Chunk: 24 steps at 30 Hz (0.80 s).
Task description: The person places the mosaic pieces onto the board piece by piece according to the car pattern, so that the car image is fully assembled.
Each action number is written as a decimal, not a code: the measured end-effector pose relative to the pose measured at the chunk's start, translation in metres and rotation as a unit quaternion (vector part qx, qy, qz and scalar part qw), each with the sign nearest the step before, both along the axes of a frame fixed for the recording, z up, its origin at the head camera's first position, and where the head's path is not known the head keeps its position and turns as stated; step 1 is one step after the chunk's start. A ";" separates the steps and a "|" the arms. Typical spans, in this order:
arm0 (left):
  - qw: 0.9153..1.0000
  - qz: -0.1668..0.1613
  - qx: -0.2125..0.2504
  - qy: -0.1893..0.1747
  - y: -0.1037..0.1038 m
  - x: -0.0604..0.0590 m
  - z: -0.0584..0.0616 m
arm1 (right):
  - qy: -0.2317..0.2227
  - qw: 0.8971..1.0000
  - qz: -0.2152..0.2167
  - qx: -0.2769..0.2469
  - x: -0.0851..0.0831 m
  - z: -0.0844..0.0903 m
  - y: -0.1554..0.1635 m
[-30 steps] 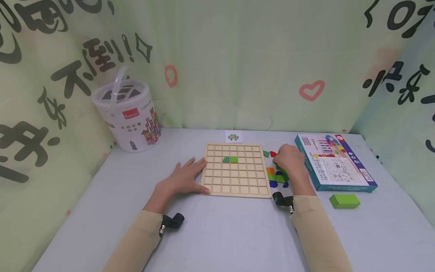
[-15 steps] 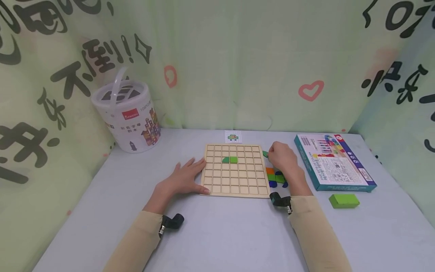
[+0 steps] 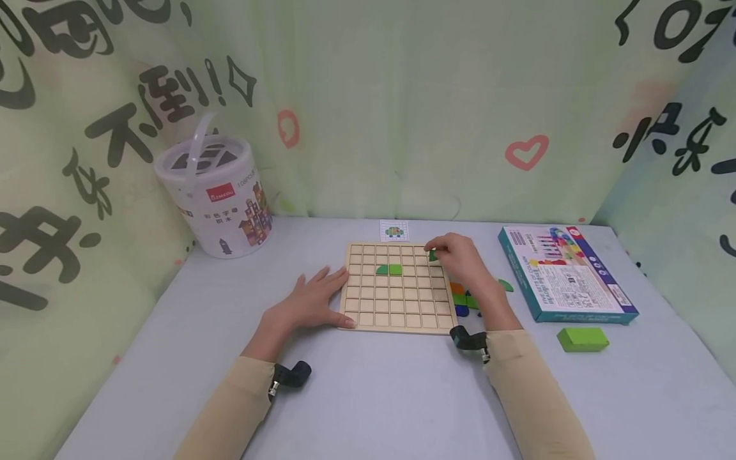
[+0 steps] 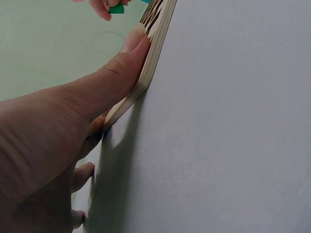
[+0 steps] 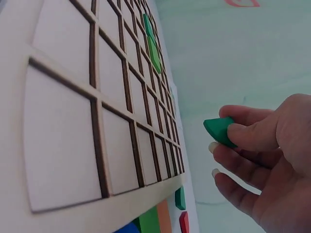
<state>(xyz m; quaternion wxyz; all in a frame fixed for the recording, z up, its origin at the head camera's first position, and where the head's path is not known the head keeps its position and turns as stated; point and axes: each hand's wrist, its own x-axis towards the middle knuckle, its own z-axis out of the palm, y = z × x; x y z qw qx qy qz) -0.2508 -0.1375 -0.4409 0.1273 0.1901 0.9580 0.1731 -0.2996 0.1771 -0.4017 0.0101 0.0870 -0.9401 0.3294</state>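
A wooden grid board lies on the table. A dark green rounded piece and a light green square sit side by side in its cells. My left hand rests at the board's left edge with fingers spread, its thumb over the near corner. Above the far right corner, my right hand pinches a green quarter-circle piece between thumb and index finger. Beside the board's right edge lie orange, green and blue pieces, partly hidden by the right hand and wrist.
A small pattern card lies behind the board. To the right are a flat teal box, a light green block and a loose green piece. A white lidded bucket stands at the back left.
My right hand has moved from the loose pieces leftward and away from me to the board's far right corner, now with a green quarter-circle piece pinched. The left hand has stayed put.
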 end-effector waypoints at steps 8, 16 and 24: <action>1.000 -0.002 0.001 0.003 0.000 -0.001 0.000 | -0.004 1.000 0.022 -0.009 -0.005 -0.009 -0.018; 1.000 -0.001 -0.004 -0.002 0.000 -0.002 -0.003 | -0.018 0.997 0.067 0.021 -0.010 -0.017 -0.027; 1.000 0.001 -0.004 0.002 -0.001 -0.003 -0.003 | 0.017 0.996 0.081 0.026 -0.013 -0.021 -0.037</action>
